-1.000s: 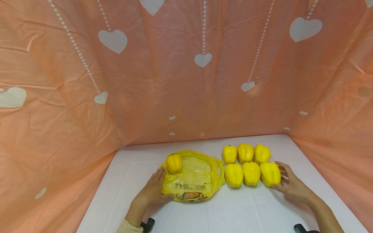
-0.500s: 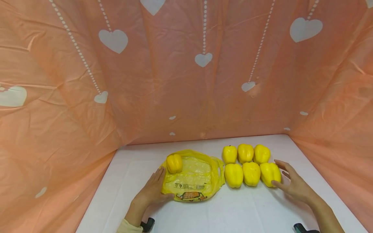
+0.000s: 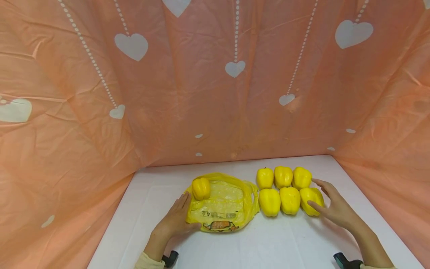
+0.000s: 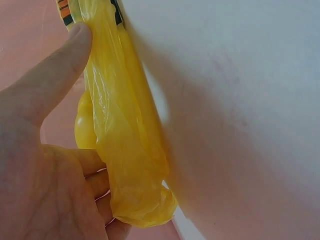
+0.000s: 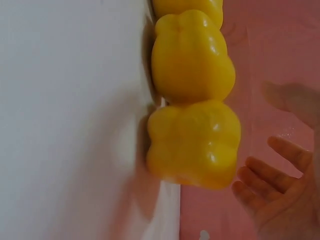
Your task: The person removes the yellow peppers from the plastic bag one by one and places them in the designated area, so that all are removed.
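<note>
A yellow plastic bag (image 3: 218,209) lies spread open on the table, with one yellow bell pepper (image 3: 201,189) in its far left part. My left hand (image 3: 175,216) rests against the bag's left side, fingers extended; in the left wrist view the thumb (image 4: 60,70) touches the yellow plastic. On the right, bell peppers stand in two rows of three. My right hand (image 3: 337,207) hovers with spread fingers by the front right bell pepper (image 3: 310,200), partly covering it. The right wrist view shows that pepper (image 5: 195,145) apart from the fingers, with nothing held.
The white table (image 3: 282,243) is enclosed by a peach curtain (image 3: 235,119) with white hearts. The back row of peppers (image 3: 283,176) stands close behind the front row (image 3: 270,202). Dark wrist-camera mounts (image 3: 170,259) show below both hands.
My right hand has shifted up and slightly left, from beside the front right pepper to partly over it. The left hand, bag and peppers have stayed in place.
</note>
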`<state>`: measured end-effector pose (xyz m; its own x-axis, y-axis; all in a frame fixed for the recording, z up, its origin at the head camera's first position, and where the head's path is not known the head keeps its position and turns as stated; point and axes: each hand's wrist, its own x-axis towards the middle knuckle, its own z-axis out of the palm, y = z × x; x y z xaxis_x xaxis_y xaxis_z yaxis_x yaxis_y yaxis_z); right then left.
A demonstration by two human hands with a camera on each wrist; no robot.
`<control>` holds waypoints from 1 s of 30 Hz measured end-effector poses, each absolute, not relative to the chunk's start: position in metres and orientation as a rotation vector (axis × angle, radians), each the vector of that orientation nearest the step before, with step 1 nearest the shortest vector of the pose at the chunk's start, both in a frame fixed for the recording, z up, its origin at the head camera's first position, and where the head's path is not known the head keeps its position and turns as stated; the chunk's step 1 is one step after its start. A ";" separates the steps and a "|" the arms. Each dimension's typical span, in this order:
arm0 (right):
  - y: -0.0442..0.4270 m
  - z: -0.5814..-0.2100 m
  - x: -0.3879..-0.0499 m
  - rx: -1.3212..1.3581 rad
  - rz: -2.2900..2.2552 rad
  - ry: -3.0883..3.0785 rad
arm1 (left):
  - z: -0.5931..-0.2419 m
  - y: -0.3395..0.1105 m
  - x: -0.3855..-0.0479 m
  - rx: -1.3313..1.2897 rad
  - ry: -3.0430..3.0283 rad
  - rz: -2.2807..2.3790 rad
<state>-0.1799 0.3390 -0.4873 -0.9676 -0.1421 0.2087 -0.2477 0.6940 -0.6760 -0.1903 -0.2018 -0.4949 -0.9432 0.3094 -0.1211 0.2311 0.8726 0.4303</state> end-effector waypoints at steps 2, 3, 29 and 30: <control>0.335 -0.484 -0.181 0.330 1.118 -2.744 | -0.495 -0.202 -0.190 0.418 2.858 0.621; 0.333 -0.483 -0.182 0.345 1.113 -2.736 | -0.495 -0.202 -0.190 0.420 2.859 0.622; 0.268 -0.470 -0.202 0.547 1.196 -2.654 | -0.498 -0.204 -0.193 0.433 2.851 0.622; 0.265 -0.471 -0.203 0.553 1.206 -2.648 | -0.497 -0.204 -0.193 0.433 2.851 0.625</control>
<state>-0.2032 0.2650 -0.4705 -0.9145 -0.2584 0.3113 -0.4044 0.6019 -0.6886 -0.1925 -0.2038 -0.4972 -0.9393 0.3209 -0.1216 0.2406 0.8685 0.4334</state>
